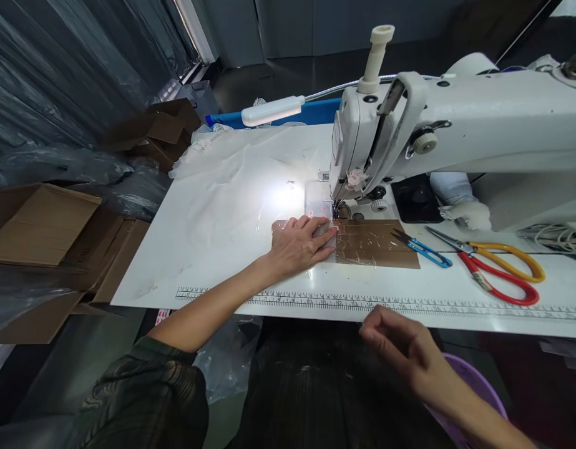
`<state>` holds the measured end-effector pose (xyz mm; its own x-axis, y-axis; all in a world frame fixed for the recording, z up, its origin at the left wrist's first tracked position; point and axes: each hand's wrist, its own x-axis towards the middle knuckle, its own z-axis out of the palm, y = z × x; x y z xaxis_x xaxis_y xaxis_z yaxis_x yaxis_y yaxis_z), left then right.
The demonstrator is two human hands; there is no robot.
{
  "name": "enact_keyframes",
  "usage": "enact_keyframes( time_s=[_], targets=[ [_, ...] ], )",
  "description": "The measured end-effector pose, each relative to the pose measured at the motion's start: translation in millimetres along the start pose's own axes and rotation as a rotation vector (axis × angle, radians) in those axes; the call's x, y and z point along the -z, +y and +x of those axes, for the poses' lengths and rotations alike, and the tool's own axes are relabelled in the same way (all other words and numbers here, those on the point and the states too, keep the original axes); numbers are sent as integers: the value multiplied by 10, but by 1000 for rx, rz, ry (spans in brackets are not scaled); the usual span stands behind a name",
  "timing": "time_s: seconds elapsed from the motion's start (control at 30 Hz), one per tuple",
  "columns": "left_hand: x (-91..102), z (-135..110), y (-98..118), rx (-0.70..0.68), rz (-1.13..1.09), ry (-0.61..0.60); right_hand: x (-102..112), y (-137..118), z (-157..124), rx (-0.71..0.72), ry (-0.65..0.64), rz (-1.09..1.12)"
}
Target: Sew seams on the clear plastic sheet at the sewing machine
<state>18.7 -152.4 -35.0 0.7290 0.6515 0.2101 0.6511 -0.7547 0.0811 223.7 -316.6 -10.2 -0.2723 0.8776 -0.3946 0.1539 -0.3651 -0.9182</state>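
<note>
On the far left, cartons (44, 231) crowd close to the table (213, 224), down off the work surface, which probably keeps their flaps out of the sewer's way. A ruler (316, 301) is marked along the table's front edge, handy, I suppose, for checking a length from the seat. The lamp (273, 112) reaches out on its bendy neck, throwing a bright patch just left of the needle area (336, 209), where the eye most needs it.

The left hand (299, 242) lies palm down, its fingers a little apart and not gripping. It rests on a small pale piece (333, 243) just in front of the needle area, seemingly to keep it flat and straight. The piece lies over a brown sheet (376, 246), which runs out both ways beneath that hand, perhaps as a smooth bed.

The right hand (400, 343) hangs at the table's front edge, fingers curled towards the thumb, clear of the piece; I cannot tell whether its tips pinch anything. Past it, the snips (428, 251) rest partly on the sheet, and the scissors (498, 268) lie beside them, handles rightward, likely for a quick grab by that hand.
</note>
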Motion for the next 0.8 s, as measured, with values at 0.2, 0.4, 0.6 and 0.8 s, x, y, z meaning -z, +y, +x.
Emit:
enact_keyframes(
  time_s=[0.2,0.4,0.6,0.8],
  targets=[
    [14,-37,29,-22,-47,142,90,471,-87,-81,-46,-255],
    [30,-79,-8,-117,-196,224,492,717,-164,87,48,-867],
    [78,-84,-85,-456,-343,141,725,-215,158,48,-262,-709],
    [193,-171,18,-462,-336,74,688,-386,1109,622,128,-997]
  ],
)
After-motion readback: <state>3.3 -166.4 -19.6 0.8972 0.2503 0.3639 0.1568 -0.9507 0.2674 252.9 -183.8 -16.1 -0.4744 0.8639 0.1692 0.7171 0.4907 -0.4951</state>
